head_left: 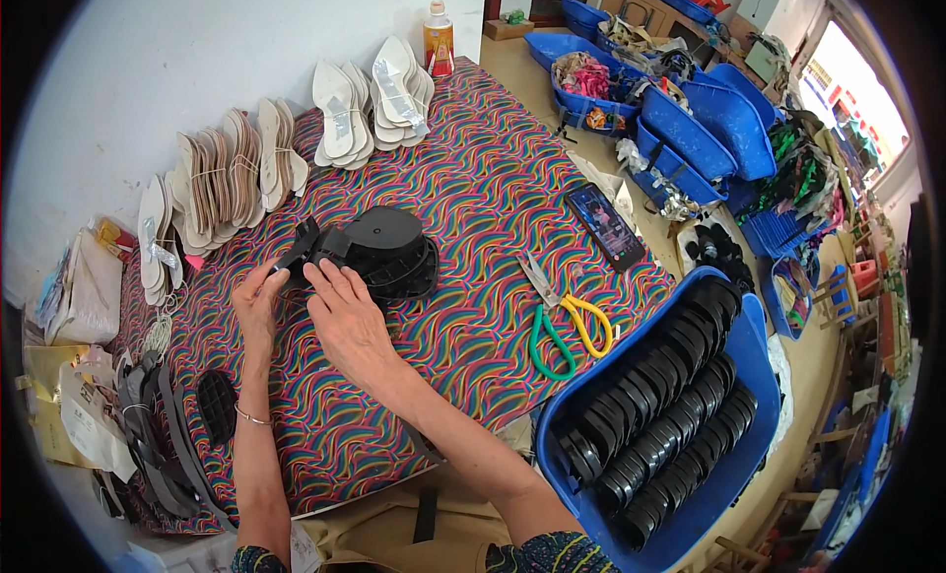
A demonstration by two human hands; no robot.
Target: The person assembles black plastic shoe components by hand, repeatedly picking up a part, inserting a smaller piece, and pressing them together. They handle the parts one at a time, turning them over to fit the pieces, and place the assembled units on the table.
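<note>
Your left hand (256, 299) pinches a black strap (333, 243), thumb against fingers; your right hand (347, 325), half open, meets it, grip unclear, beside stacked black soles (384, 228).

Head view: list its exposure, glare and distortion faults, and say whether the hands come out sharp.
Head view, right: the window is blown out to near white; head view, rim: corners fall to black and straight lines bow; head view, lower right: highlights glint on the black parts; head view, centre: the left hand and right hand look fairly sharp.
</note>
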